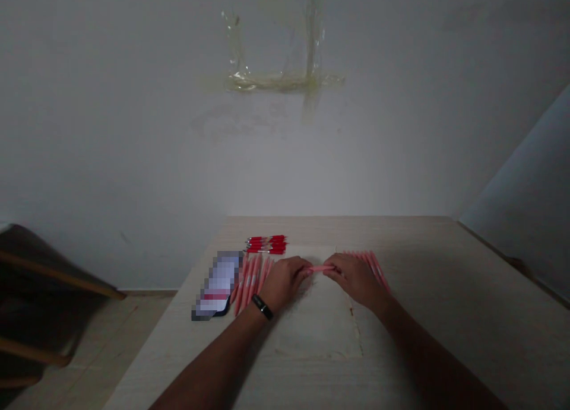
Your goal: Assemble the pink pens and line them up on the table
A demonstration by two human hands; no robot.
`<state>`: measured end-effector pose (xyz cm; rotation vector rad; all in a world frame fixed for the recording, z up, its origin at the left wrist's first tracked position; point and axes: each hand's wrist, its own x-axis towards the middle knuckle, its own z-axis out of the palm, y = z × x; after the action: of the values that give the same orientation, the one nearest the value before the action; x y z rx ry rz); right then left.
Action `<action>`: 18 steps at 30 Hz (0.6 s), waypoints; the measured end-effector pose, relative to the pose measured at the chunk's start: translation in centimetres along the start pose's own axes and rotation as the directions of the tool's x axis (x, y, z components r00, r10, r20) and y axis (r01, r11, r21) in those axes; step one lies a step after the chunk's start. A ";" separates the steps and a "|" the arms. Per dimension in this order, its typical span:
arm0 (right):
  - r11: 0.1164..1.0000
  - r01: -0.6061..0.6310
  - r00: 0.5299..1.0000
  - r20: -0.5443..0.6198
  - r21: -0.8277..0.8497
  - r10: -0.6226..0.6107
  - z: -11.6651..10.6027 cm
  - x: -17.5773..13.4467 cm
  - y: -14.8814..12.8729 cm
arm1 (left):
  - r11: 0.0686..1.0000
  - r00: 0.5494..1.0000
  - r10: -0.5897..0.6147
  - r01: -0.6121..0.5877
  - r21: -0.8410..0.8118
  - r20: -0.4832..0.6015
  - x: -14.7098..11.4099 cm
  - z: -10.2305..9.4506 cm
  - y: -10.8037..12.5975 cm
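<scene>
In the head view, the left hand (pixel 284 281) and the right hand (pixel 355 275) each pinch 1 end of a thin pink stick (pixel 321 269) between their fingertips, over the table (pixel 445 345), toward its far edge; I cannot tell if it touches the surface. Light, equal pressure at both ends should keep it straight and level. The left wrist sits right by 1 group of pink sticks (pixel 246 286) near the left edge, the right hand beside another group (pixel 376 265), so small finger movements seem wiser than sweeping ones. Red pens (pixel 267 245) lie toward the far left corner.
</scene>
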<state>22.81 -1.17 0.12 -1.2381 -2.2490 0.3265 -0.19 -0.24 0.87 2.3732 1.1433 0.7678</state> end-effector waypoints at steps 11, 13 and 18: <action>1.000 -0.013 0.999 0.036 0.008 0.013 0.3 0.0 0.0 | 1.000 1.000 0.018 -0.017 0.014 -0.013 -0.1 0.2 0.0; 1.000 -0.015 0.999 0.032 0.000 0.015 0.4 0.1 0.0 | 1.000 1.000 0.014 -0.014 0.023 -0.009 -0.1 0.2 0.1; 1.000 -0.027 0.999 0.030 -0.015 0.028 0.7 0.2 0.2 | 0.999 1.000 0.009 -0.009 0.038 -0.001 0.0 0.3 -0.1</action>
<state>22.52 -0.87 -0.48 -1.2808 -2.2652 0.3414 -0.05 -0.27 0.59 2.4109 1.1588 0.7572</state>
